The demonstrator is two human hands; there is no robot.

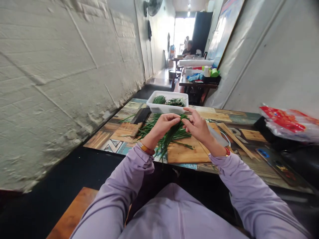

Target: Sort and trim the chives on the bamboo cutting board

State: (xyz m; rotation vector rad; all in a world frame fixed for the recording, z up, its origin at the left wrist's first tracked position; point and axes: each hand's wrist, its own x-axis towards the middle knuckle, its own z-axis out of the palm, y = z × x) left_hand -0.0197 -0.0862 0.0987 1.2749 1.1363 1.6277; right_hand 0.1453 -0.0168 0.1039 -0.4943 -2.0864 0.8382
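Between my hands hangs a bunch of green chives (169,136), its long leaves drooping toward the table edge. My left hand (169,122) pinches the bunch near its upper end, fingers closed. On the other side, my right hand (196,126) has its thumb and a finger at the same end, with the index finger raised. More chives (147,128) lie loose on the table behind and beside the hands, some over the wooden cutting board (185,154). A cleaver (141,116) with a wooden handle rests left of them.
Beyond the hands stands a white plastic tub (163,108) with bundled chives in it. Wooden chopsticks (239,141) and a phone (276,165) lie on the right, near a red and clear plastic bag (289,122). A wall (62,73) runs along the left. Another person sits far back.
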